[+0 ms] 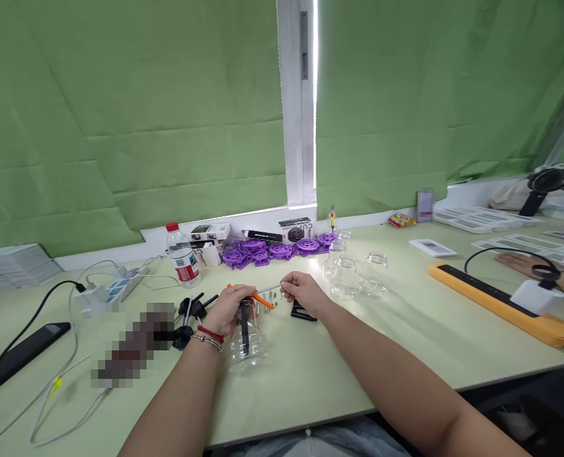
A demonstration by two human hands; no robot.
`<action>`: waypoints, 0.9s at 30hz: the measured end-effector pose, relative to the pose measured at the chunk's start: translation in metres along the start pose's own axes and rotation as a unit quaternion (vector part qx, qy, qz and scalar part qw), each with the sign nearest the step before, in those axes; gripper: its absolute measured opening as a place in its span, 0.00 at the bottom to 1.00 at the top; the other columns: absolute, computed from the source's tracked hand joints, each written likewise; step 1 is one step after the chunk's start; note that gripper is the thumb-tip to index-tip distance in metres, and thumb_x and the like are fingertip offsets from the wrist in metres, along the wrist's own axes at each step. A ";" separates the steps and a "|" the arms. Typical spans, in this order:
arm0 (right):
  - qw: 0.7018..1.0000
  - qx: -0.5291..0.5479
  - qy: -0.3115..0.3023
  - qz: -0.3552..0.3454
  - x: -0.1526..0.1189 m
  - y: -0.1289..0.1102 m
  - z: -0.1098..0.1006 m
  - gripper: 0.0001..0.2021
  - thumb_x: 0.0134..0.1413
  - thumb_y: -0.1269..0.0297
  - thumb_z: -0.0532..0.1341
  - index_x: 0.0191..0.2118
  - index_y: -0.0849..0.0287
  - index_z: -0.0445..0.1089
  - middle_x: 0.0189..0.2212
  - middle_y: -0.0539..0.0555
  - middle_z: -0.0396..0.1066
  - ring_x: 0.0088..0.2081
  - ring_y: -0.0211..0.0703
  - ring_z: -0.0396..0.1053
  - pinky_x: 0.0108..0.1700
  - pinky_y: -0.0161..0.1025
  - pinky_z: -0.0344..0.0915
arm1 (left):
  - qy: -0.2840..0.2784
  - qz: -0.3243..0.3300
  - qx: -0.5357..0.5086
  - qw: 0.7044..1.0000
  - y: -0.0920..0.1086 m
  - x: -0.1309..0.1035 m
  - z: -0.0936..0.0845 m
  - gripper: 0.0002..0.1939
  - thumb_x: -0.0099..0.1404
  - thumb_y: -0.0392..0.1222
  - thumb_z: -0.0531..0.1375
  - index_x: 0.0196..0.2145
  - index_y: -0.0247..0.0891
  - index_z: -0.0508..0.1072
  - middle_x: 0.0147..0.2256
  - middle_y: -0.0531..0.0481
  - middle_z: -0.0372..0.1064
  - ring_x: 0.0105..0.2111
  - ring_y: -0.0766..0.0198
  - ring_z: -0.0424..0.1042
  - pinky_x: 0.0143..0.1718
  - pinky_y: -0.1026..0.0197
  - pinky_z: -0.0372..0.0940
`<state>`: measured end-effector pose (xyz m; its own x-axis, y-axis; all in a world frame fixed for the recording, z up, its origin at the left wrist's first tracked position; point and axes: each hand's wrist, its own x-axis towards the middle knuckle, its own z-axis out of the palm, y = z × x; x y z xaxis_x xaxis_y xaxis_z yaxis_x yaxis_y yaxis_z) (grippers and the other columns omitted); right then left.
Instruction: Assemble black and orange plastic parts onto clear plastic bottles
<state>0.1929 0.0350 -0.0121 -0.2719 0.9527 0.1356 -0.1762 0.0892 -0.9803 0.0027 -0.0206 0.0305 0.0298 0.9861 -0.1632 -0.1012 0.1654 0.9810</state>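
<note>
My left hand is closed at the top of a clear jar, beside a black part that runs down the jar. A bright orange strip sticks out on both sides of these fingers. Between my two hands runs a thin light-coloured rod; its right end is pinched in the fingertips of my right hand. What the left fingers grip underneath is partly hidden. Just past the jar lie several screws and small brass-coloured bits. Under my right wrist are black parts.
Purple plastic parts are piled at the back beside small boxes and a water bottle. Several clear jars stand right of them. A yellow power strip lies right, near another person's hand. Cables and black clamps lie left.
</note>
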 end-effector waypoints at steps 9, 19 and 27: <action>0.995 -0.045 0.013 -0.087 0.001 -0.001 0.003 0.07 0.40 0.64 0.62 0.28 0.59 0.69 0.20 0.46 0.64 0.23 0.34 0.61 0.30 0.35 0.61 | 0.000 -0.092 -0.053 0.994 0.004 0.004 -0.011 0.09 0.55 0.43 0.60 0.29 0.33 0.69 0.16 0.50 0.66 0.13 0.63 0.66 0.14 0.63 0.60; 0.951 -0.299 0.033 -0.074 0.007 0.007 -0.005 0.07 0.49 0.68 0.56 0.33 0.59 0.71 0.31 0.53 0.70 0.30 0.38 0.65 0.36 0.38 0.62 | 0.013 -0.028 -0.099 0.995 0.006 0.002 -0.013 0.10 0.52 0.43 0.62 0.27 0.33 0.68 0.18 0.51 0.67 0.15 0.62 0.67 0.15 0.62 0.60; 0.738 -0.655 -0.083 -0.140 0.007 0.010 0.014 0.11 0.51 0.76 0.56 0.33 0.58 0.75 0.34 0.59 0.73 0.38 0.46 0.65 0.42 0.41 0.52 | 0.059 0.040 -0.175 0.982 0.014 -0.001 -0.015 0.09 0.51 0.43 0.60 0.27 0.34 0.67 0.18 0.53 0.66 0.17 0.64 0.68 0.18 0.63 0.61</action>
<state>0.1762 0.0385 -0.0189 -0.5288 0.8051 0.2687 0.7888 0.5831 -0.1946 -0.0139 -0.0190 0.0430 -0.1050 0.9873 -0.1189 -0.4350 0.0619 0.8983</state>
